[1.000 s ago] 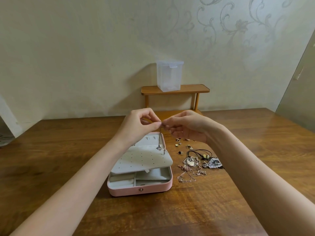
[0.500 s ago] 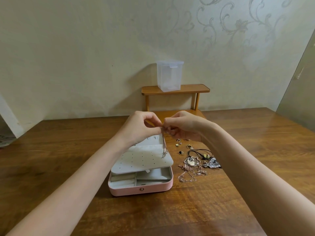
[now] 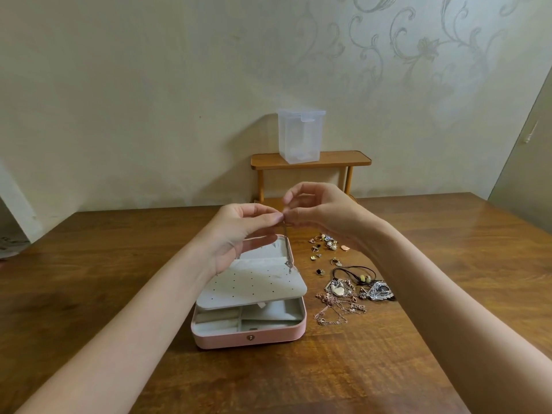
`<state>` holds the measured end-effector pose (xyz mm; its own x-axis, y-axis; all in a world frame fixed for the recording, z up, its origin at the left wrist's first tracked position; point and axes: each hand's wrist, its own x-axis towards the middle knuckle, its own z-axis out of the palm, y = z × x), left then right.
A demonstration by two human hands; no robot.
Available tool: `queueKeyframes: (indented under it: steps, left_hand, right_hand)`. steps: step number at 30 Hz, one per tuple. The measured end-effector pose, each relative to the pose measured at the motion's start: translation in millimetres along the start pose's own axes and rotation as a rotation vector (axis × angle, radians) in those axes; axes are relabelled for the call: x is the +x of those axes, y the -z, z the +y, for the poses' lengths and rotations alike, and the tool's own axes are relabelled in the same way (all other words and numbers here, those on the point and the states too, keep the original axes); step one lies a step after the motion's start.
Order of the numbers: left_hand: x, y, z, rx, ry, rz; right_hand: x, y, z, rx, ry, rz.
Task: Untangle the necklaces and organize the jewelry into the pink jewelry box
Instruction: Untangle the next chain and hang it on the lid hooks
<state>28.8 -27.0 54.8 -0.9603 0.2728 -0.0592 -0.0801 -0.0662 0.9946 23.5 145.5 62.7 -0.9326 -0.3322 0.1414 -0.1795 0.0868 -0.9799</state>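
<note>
A brown wooden worktop (image 3: 418, 369) fills the lower view and meets a pale patterned wall at the back. Against that wall stands a small wooden shelf (image 3: 310, 159) with a clear plastic container (image 3: 301, 135) on top.

The pink jewelry box (image 3: 249, 327) sits open on the worktop in front of the person, its grey perforated tray (image 3: 257, 286) raised above the lower compartments.

The left hand (image 3: 239, 231) and the right hand (image 3: 325, 216) are held up together above the back of the box, fingertips almost touching. Each grip is closed to a fine pinch of thumb and forefinger on the top of a thin silver necklace (image 3: 286, 249). It hangs straight down from the pinch, and its small pendant lies at or just above the right rear edge of the tray; whether it touches is hard to tell.

Just right of the box lies a loose heap of rose-gold chains (image 3: 334, 309), and beside it are a black cord necklace (image 3: 355, 270) and silver pendants (image 3: 376, 291). Farther back, under the right hand, small earrings (image 3: 322, 243) are scattered on the worktop.
</note>
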Motion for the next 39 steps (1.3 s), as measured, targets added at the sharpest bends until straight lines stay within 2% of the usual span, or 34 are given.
queueKeyframes:
  steps: [3,6,8,12,15,17,20,24,26,30,39]
  left_hand:
    - [0.9,2.6,0.8,-0.04,0.081,-0.072]
    - [0.2,3.5,-0.4,0.011,0.074,-0.078]
    - [0.0,1.2,-2.7,0.216,-0.026,-0.002]
    - [1.8,-2.4,-4.8,0.779,-0.35,0.117]
    - [3.8,-2.1,-1.1,0.917,-0.427,0.092]
    - [5.0,-2.5,1.1,0.912,-0.423,0.082]
    - [4.3,-3.2,4.5,0.768,-0.335,0.081]
    - [0.5,-1.6,5.5,0.3,-0.111,0.009]
    - [-0.9,-0.4,4.5,0.184,-0.096,-0.036]
    - [-3.9,0.8,1.6,0.257,-0.199,-0.062]
    - [-1.0,5.4,1.8,0.388,-0.275,0.003]
  right_hand:
    - [2.2,-1.6,1.6,-0.013,-0.005,-0.026]
    - [2.8,-1.1,2.5,0.034,-0.038,-0.075]
    - [4.1,-1.0,3.4,0.002,-0.078,-0.07]
    - [6.2,-2.6,7.5,-0.111,-0.122,-0.018]
    - [6.0,-1.5,3.8,-0.234,-0.104,-0.017]
    - [6.2,-0.6,0.0,-0.289,-0.075,-0.009]
    - [5.0,1.0,-2.2,-0.25,-0.028,-0.009]
    - [0.9,4.8,1.5,0.079,0.004,-0.084]
    - [-0.2,4.9,4.5,0.226,-0.014,-0.09]
    - [-0.5,4.4,7.6,0.328,-0.068,-0.111]
    - [-1.8,8.5,-4.4,0.074,-0.021,-0.07]
